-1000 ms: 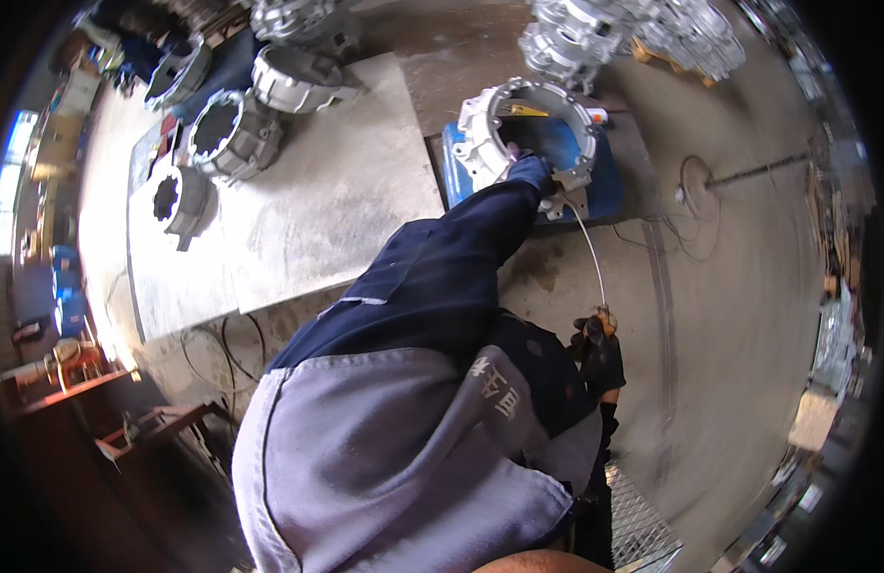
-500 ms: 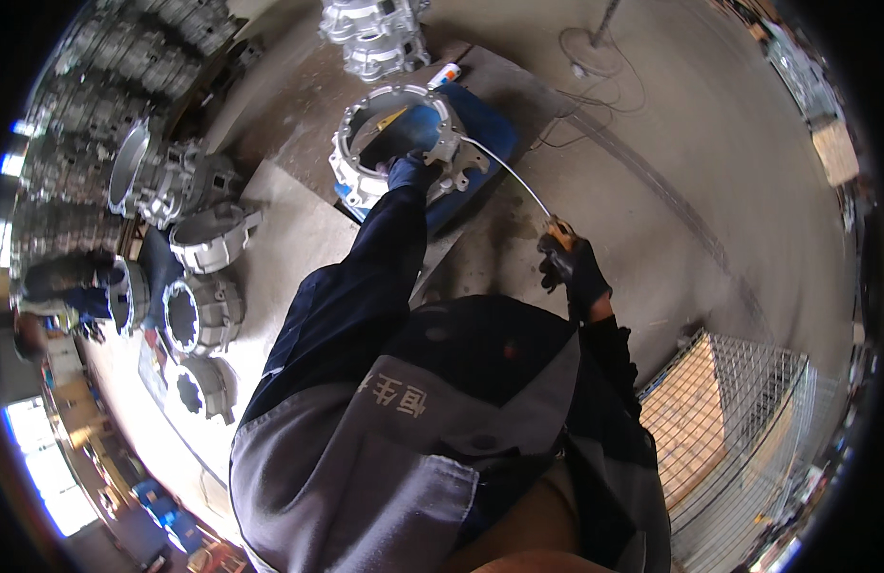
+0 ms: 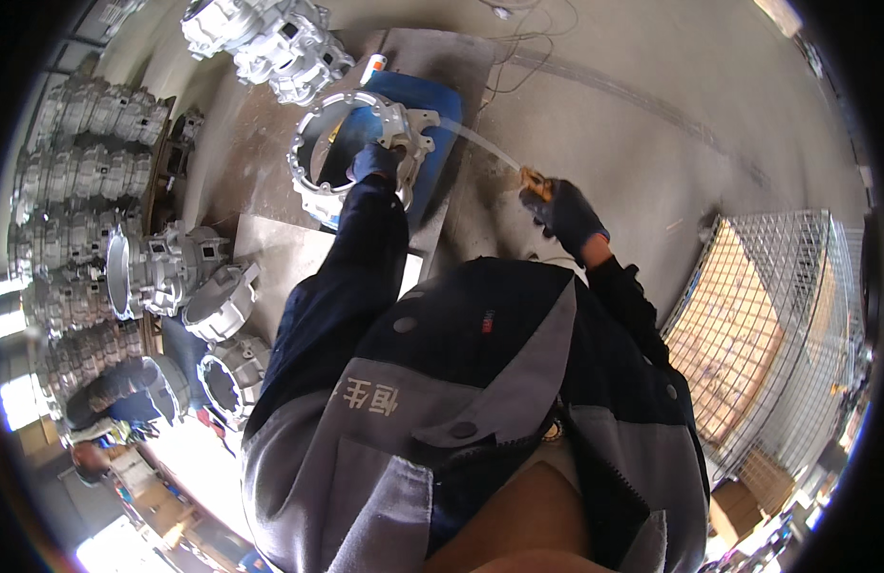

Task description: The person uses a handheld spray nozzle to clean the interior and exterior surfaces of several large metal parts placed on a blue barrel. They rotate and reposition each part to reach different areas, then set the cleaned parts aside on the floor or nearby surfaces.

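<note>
A silvery ring-shaped metal casting (image 3: pixel 318 204) lies on a blue pad (image 3: pixel 432 105) on the brown worktop (image 3: pixel 256 153). My left hand (image 3: pixel 373 164), in a dark glove, grips the casting's near right wall; some fingertips are hidden there. In a dark glove too, my right hand (image 3: pixel 568 218) is closed round the orange handle (image 3: pixel 535 183) of a long thin metal tool (image 3: pixel 485 145). Its shaft, smeared by motion, reaches left to the lug on the casting's right side. Something yellow (image 3: pixel 334 130) shows inside the ring. Behind the casting lies a white bottle with an orange part (image 3: pixel 373 69).
More castings (image 3: pixel 294 57) are stacked at the far left of the worktop. Rows of castings (image 3: pixel 89 181) fill the left side, where another person's dark sleeve (image 3: pixel 108 390) shows. A wire mesh cage (image 3: pixel 790 315) stands at right. Cables (image 3: pixel 528 57) lie on the floor beyond.
The view has shifted, so the casting and worktop appear farther left. My right hand has come closer to the casting with the tool, whose shaft is now blurred. My left hand keeps its hold.
</note>
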